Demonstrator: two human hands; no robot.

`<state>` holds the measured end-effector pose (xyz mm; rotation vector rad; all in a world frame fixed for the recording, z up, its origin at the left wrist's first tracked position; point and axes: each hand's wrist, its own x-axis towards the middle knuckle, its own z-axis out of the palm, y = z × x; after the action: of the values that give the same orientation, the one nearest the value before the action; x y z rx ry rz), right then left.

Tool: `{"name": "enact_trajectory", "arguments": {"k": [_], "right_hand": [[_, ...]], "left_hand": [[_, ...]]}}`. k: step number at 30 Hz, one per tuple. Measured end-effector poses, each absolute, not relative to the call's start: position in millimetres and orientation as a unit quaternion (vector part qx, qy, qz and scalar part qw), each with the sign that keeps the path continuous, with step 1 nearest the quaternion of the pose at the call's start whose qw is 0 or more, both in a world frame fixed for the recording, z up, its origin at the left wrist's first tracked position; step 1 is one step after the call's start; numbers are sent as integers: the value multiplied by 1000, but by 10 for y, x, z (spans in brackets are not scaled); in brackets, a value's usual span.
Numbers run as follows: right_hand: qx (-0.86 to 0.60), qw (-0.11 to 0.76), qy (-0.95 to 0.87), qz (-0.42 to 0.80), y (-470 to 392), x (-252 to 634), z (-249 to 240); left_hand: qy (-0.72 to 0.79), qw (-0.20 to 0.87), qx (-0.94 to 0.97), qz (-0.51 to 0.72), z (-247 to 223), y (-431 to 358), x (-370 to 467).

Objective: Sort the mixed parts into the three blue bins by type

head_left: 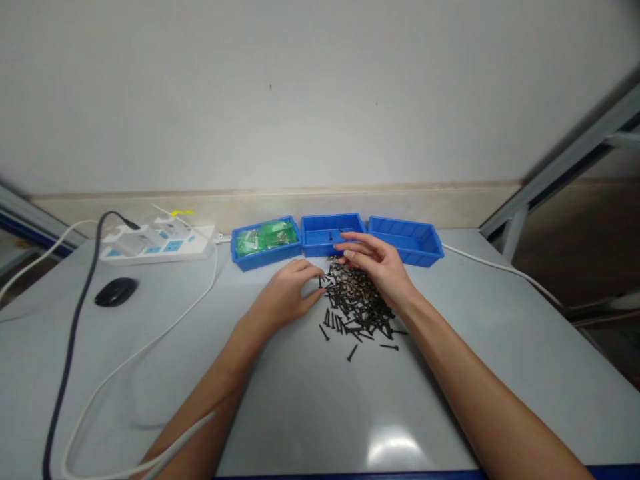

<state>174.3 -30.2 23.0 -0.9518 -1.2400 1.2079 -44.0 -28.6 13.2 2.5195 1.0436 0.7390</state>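
Note:
A pile of dark screws (357, 300), some with brassy tips, lies spread on the grey table. At its left edge is my left hand (293, 290), thumb and forefinger curved around a small dark screw (321, 283) that seems to sit between the tips. Over the far part of the pile hovers my right hand (377, 263), its fingers stretched out and apart toward the middle blue bin (333, 251). A dark screw shows inside that bin, and another small dark piece is close to my right fingertips; whether they touch is unclear.
Left of the middle bin, a blue bin (243, 262) holds green-and-clear packets (267, 237). Another blue bin (407, 241) stands on the right. A white power strip (195, 250), a black mouse (116, 291) and cables (75, 333) occupy the left side. A wall rises behind.

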Motion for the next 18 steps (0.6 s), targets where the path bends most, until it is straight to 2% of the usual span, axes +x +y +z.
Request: {"name": "enact_trajectory", "arguments": {"k": [18], "right_hand": [[-426, 539, -520, 508, -287, 1766, 219]], "left_hand": [[359, 146, 896, 218, 134, -277, -449]]}}
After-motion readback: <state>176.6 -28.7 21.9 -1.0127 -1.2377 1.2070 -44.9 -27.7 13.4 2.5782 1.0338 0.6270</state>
